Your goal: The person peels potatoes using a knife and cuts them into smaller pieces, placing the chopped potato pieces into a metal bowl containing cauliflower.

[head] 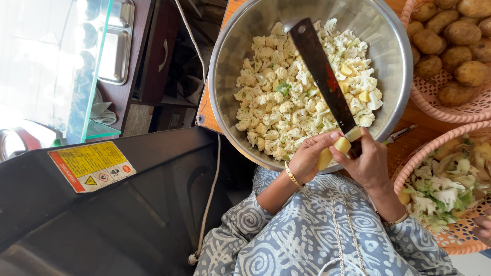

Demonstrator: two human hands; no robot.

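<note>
While the left hand [307,158] pinches a peeled potato piece [333,150] over the steel bowl's near rim [225,128], so cuts drop inside, the right hand [369,162] clenches the knife [322,74], blade lying across the cauliflower florets [276,102]; a basket of trimmings [445,189] sits nearer, a basket of whole potatoes [455,41] beyond

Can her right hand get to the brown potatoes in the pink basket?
Probably not right now. The right hand is busy holding the knife over the steel bowl. The potatoes lie uncovered in their basket nearby.
</note>
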